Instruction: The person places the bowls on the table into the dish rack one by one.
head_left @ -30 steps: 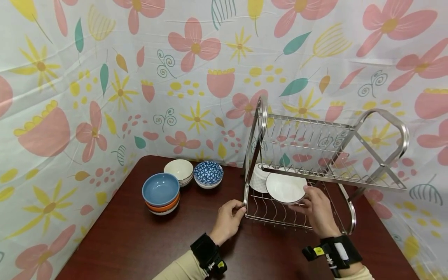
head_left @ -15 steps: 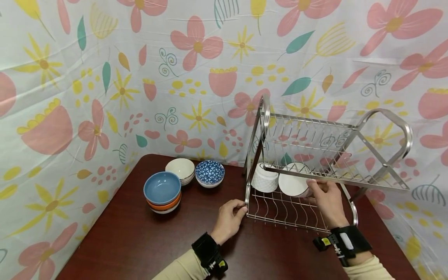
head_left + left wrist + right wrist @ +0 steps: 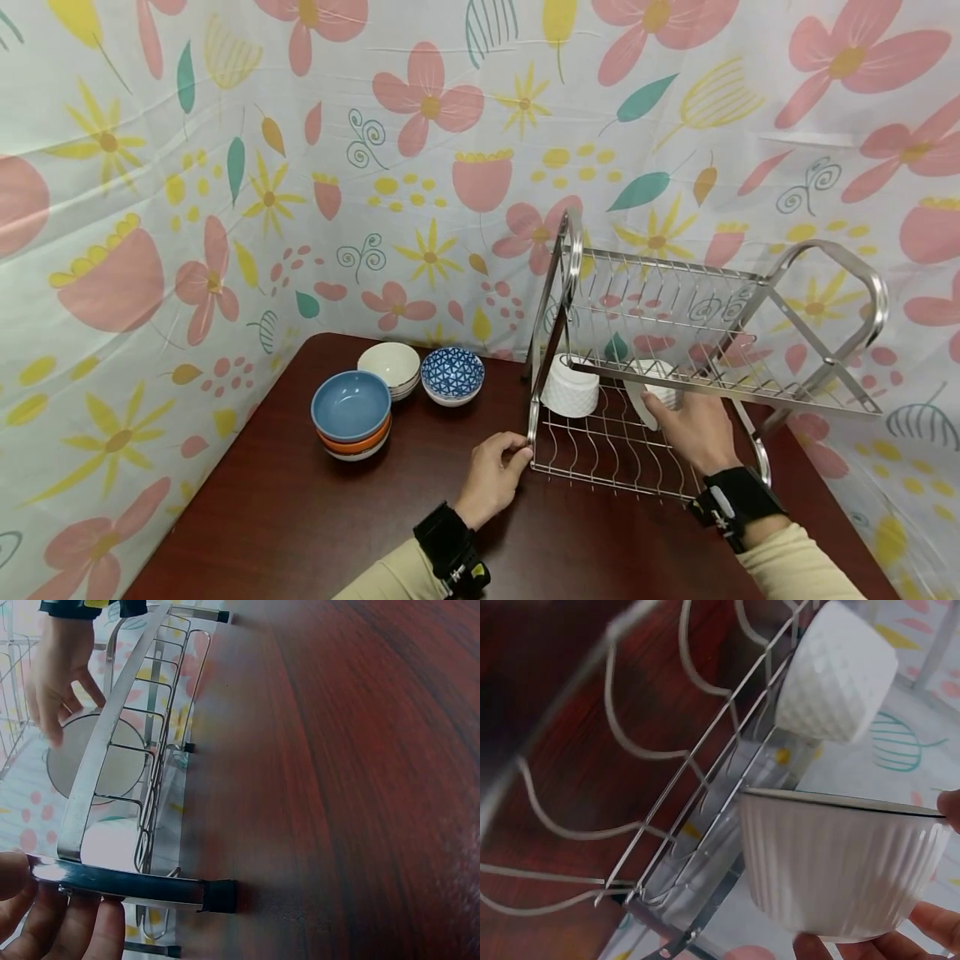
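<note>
**Seating a ribbed bowl where the wires could let it slip**

Steadying everything is the dish rack point(image 3: 645, 392), the biggest thing on the dark wooden surface point(image 3: 300, 517). Its lower tier is a row of curved wires, and a white textured bowl point(image 3: 572, 390) already leans on its side at the left end. If the rack shifts, that bowl could roll against its neighbour — so the bracing hand matters.

The left hand point(image 3: 495, 471) has its fingers curled round the rack's front left corner bar point(image 3: 120, 881), a closed grip on metal. Should it loosen, a push from the other side might slide the light frame along the surface.

The right hand point(image 3: 693, 429) holds the white ribbed bowl point(image 3: 840, 862) in the lower tier, just right of the textured one; thumb and fingertips pinch its rim and base, tilted on edge. Whether the bowl sits between two wires cannot be told. Let go too soon, I judge, and it could tip flat or knock the other bowl.

Well apart at the left stand a stack topped by a blue bowl point(image 3: 350, 406), a cream bowl point(image 3: 388, 367) and a blue patterned bowl point(image 3: 452, 373).
</note>
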A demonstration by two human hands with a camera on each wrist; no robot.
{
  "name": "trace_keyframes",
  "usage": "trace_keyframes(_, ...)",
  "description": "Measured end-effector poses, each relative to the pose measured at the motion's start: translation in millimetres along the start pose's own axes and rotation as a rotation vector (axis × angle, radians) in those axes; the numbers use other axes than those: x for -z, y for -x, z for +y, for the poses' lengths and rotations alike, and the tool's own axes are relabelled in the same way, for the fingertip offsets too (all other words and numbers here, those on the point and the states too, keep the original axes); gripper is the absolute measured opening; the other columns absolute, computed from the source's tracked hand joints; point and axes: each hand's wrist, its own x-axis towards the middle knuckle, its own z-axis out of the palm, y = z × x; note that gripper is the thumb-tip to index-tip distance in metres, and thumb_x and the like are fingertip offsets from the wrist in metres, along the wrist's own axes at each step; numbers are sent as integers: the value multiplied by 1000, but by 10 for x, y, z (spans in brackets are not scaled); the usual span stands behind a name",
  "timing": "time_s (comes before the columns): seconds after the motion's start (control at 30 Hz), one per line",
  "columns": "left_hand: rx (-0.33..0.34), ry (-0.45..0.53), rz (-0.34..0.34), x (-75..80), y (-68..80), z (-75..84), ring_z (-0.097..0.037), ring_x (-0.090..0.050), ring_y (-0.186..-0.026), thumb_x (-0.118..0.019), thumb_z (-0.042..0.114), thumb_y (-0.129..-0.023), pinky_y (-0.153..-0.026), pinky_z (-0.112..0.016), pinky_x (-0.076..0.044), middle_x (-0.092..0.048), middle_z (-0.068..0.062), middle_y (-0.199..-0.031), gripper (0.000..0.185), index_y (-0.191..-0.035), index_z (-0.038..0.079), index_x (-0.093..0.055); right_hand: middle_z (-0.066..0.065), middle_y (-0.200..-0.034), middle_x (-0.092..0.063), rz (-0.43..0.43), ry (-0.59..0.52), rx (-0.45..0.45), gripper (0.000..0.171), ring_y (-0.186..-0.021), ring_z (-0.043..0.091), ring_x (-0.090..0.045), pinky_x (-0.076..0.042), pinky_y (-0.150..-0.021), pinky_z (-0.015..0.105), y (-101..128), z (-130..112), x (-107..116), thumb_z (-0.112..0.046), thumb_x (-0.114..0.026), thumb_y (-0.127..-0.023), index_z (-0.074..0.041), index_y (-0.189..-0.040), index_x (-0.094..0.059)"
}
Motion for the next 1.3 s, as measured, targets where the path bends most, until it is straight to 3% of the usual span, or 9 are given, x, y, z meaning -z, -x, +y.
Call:
trace_keyframes(0.07,-7,0,5,0,-1,1,-10,-60,-82,-62,13,-93,-69,-22,-50,-66,-1,-94,10,-98,8,-69,12,-71,-52,-3,10,31,61,-60,27,-50,-36,-48,39,-16,27,-18,-41,-68,-87,-7,-134,-49)
trace_keyframes(0.23,-13,-9,13,4,-1,4,-10,-59,-81,-63,13,-93,-68,-22,-49,-67,-1,-93,9,-97,7,-69,20,-86,-57,-30,47,79,66,-72,36,-56,-42,-48,48,-48,73,-64,-36,-71,-85,-3,-136,-46)
trace_keyframes(0.53,-13,-12,13,9,-5,-2,-10,-59,-82,-63,14,-93,-68,-22,-49,-66,-1,-93,9,-97,9,-69,26,-92,-58,-29,179,204,65,-70,40,-57,-42,-52,52,-88,88,-151,-26,-78,-76,1,-128,-50)
trace_keyframes(0.73,-8,-9,15,4,-11,-10,-10,-60,-82,-63,15,-93,-68,-22,-49,-67,0,-93,10,-97,10,-70,22,-83,-57,-38,253,250,55,-60,36,-55,-41,-48,51,-133,86,-134,-26,-78,-76,1,-118,-55)
trace_keyframes(0.97,-10,-17,21,-7,-10,-14,-8,-58,-77,-64,14,-92,-67,-21,-48,-67,0,-93,8,-96,9,-70,21,-88,-56,-40,341,316,41,-70,38,-55,-43,-49,51,-200,101,-184,-23,-78,-74,-1,-104,-59)
trace_keyframes(1.17,-24,-18,24,5,-3,-9,-6,-58,-78,-65,14,-92,-66,-20,-49,-67,0,-92,9,-96,8,-70,25,-104,-60,-47,435,445,63,-96,46,-55,-45,-72,59,-283,146,-309,-19,-86,-62,-3,-117,-58)
trace_keyframes(1.3,-29,-18,21,11,-2,-6,-5,-57,-78,-65,14,-92,-66,-19,-49,-67,1,-93,9,-96,9,-70,26,-101,-61,-42,442,521,75,-94,47,-55,-45,-72,60,-294,199,-374,-14,-87,-56,-5,-122,-52)
